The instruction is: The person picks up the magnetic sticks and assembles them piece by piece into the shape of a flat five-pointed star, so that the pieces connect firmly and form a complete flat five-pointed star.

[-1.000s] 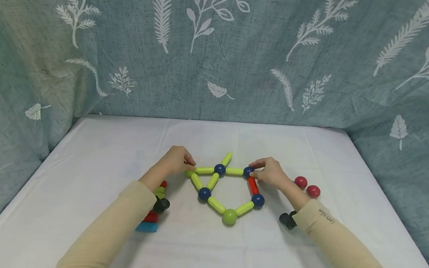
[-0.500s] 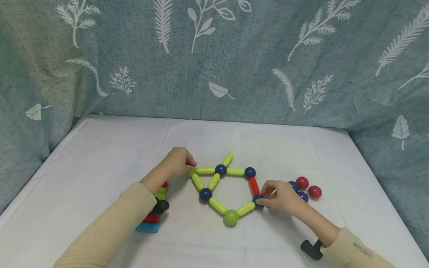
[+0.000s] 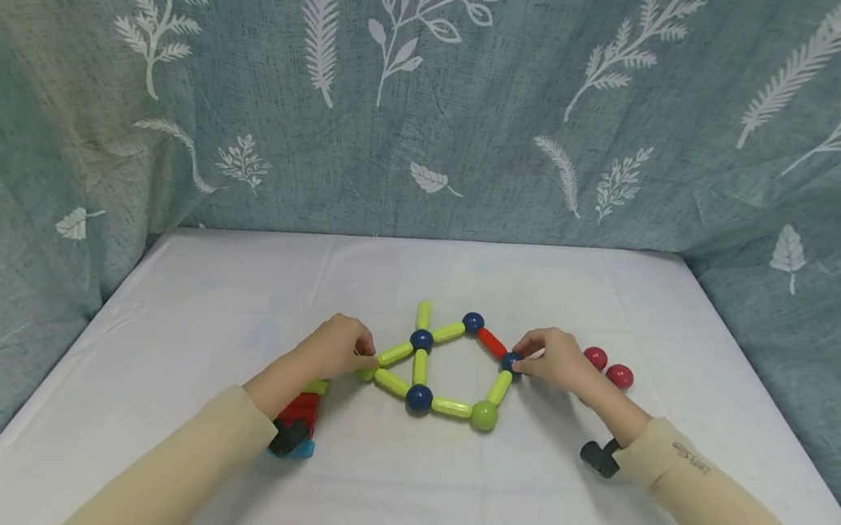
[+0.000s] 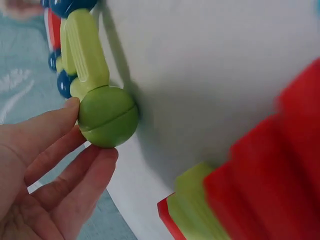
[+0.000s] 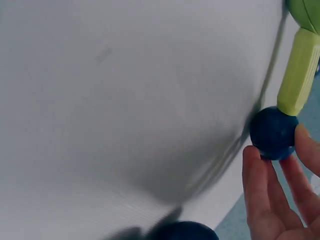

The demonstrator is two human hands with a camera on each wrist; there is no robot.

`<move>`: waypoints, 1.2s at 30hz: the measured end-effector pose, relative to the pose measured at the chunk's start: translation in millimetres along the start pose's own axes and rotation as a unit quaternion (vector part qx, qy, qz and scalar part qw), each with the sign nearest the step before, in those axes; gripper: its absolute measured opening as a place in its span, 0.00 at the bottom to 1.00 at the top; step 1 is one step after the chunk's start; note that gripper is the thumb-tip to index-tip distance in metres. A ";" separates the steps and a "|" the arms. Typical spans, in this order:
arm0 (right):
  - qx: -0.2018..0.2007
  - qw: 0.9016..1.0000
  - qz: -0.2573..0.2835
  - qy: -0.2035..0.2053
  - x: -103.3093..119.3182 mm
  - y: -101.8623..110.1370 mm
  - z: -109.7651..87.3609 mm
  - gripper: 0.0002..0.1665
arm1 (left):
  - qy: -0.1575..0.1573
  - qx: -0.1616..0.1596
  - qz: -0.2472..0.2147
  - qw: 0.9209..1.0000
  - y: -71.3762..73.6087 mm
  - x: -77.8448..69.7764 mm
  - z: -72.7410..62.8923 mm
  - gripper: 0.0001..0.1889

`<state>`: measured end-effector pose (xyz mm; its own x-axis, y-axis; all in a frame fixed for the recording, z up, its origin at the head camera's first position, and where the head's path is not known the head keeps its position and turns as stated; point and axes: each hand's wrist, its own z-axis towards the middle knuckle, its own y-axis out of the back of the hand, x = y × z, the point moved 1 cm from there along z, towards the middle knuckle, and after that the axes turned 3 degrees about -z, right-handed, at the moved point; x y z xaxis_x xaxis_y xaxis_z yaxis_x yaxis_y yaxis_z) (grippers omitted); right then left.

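A flat frame of yellow-green magnetic rods (image 3: 450,408), one red rod (image 3: 491,343) and blue and green balls lies on the white table. At its left end my left hand (image 3: 334,346) pinches a green ball (image 4: 108,117) between thumb and fingers. My right hand (image 3: 558,360) holds the blue ball (image 5: 274,132) at the right corner, where the red rod meets a yellow-green one. Another green ball (image 3: 485,416) forms the near right corner. Blue balls mark the other joints, and one rod (image 3: 424,315) sticks out at the back with a free end.
Stacked red rods (image 3: 300,410), with yellow-green and blue ones, lie beside my left forearm, partly covered by it. Two red balls (image 3: 607,367) sit right of my right hand; a loose blue ball (image 5: 184,232) shows in the right wrist view. A patterned curtain (image 3: 429,133) hangs behind the table.
My right hand has shifted from the back blue ball to the right corner one. The frame has turned counterclockwise, its left end coming nearer with my left hand and its right corner moving back.
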<state>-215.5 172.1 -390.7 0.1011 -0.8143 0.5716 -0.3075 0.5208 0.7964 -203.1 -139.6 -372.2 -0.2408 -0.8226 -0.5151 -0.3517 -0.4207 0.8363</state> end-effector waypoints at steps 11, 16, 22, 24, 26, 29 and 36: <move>0.025 0.999 0.026 -0.041 7.8 13.1 41.6 0.16 | -0.035 0.012 0.013 0.999 -23.9 -29.7 -30.2 0.10; 0.040 0.996 0.056 -0.052 11.2 12.7 51.2 0.17 | -0.041 0.013 0.014 0.999 -34.1 -43.9 -36.2 0.13; 0.046 0.995 0.076 -0.040 15.2 9.1 57.4 0.18 | -0.042 0.018 0.010 0.999 -43.2 -56.3 -41.5 0.17; 0.047 0.995 0.081 -0.037 16.3 8.1 58.7 0.18 | -0.036 0.020 0.014 0.999 -45.9 -59.3 -42.6 0.18; 0.048 0.995 0.084 -0.037 17.2 7.3 59.9 0.19 | -0.033 0.022 0.018 0.999 -47.7 -62.0 -43.5 0.18; 0.047 0.995 0.083 -0.037 17.8 6.2 61.0 0.19 | -0.030 0.024 0.016 0.999 -49.3 -64.8 -44.5 0.17; 0.041 0.996 0.074 -0.037 17.3 3.9 61.8 0.18 | -0.024 0.020 0.021 0.999 -48.6 -64.9 -45.2 0.16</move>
<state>-273.4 144.2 -389.9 -0.0205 -0.7481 0.6633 -0.3896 0.6169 0.6838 -129.5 -83.0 -370.9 -0.2987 -0.8193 -0.4894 -0.3761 -0.3702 0.8494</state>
